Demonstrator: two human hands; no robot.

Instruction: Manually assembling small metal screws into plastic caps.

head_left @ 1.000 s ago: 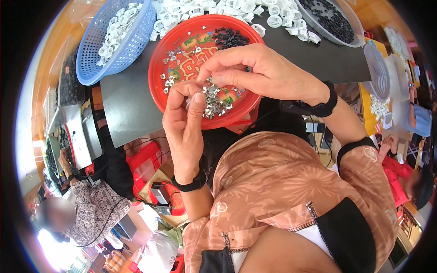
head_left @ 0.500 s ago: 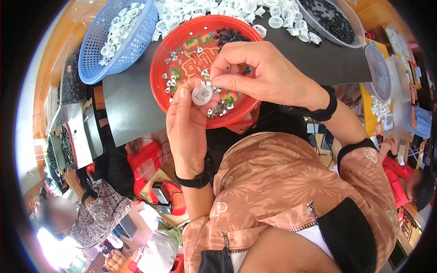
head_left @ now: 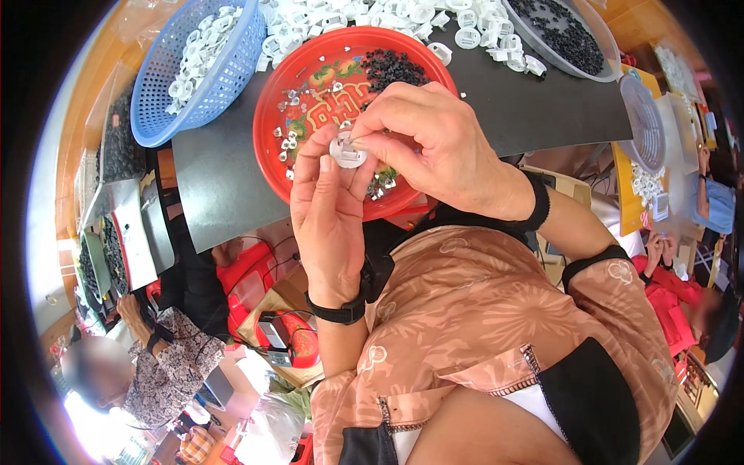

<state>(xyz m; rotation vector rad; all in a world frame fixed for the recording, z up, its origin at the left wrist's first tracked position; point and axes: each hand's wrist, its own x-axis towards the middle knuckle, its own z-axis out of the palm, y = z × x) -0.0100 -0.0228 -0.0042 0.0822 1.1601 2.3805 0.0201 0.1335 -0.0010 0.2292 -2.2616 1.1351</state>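
My left hand (head_left: 329,205) holds a round white plastic part (head_left: 348,153) between thumb and fingers, its slotted side turned up. From the right, my right hand (head_left: 434,143) reaches over with thumb and forefinger pinched at the part's upper edge. Whatever those fingertips hold, if anything, is too small and covered to make out. Both hands are above a red round tray (head_left: 267,147) with a printed pattern. In the tray lie small black pieces (head_left: 391,68) at the far side and small shiny metal pieces (head_left: 288,143) at the left; more metal pieces lie partly under my hands.
A blue plastic basket (head_left: 143,112) of white parts stands at the far left. Loose white parts (head_left: 380,14) are heaped beyond the tray on the dark table (head_left: 209,178). A clear bowl (head_left: 608,68) of black pieces sits at the far right. Other people work at both sides.
My right hand has come nearer and closed in on the white part, uncovering more black pieces. The white part now shows a different face. My left hand has shifted slightly right.
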